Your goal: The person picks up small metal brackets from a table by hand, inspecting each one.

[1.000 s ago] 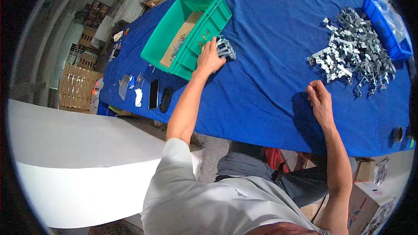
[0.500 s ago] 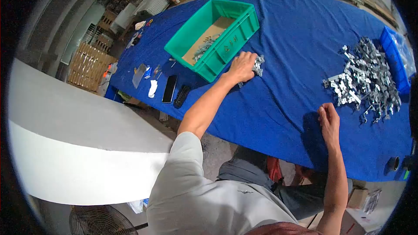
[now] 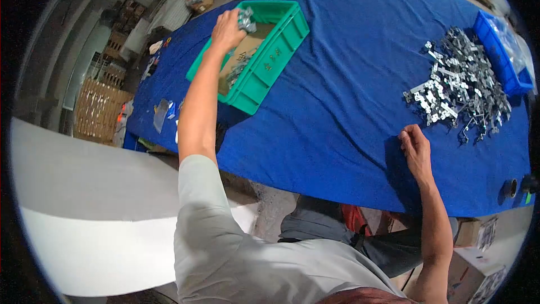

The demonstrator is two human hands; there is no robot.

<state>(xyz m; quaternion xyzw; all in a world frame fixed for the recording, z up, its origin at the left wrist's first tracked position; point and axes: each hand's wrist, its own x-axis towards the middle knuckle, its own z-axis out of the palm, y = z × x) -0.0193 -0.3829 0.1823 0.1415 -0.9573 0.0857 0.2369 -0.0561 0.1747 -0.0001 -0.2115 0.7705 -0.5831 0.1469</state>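
My left hand (image 3: 227, 30) is closed on a small bunch of metal parts (image 3: 246, 21), held over the far left part of the green crate (image 3: 271, 63). Inside the crate, more metal pieces (image 3: 239, 71) lie on a brown bottom. My right hand (image 3: 413, 145) hovers or rests over the blue cloth, its fingers curled together; whether something small is pinched there is hidden. Beyond it lies a large heap of metal parts (image 3: 461, 84).
A blue bin (image 3: 499, 56) with clear plastic bags stands behind the heap. The blue cloth (image 3: 343, 79) covers the table. Small bags (image 3: 161, 114) lie at the left, and a dark round object (image 3: 509, 188) sits near the right edge.
My left hand has lifted the metal parts from the cloth and moved left over the crate. My right hand has barely moved. The camera view has shifted a little.
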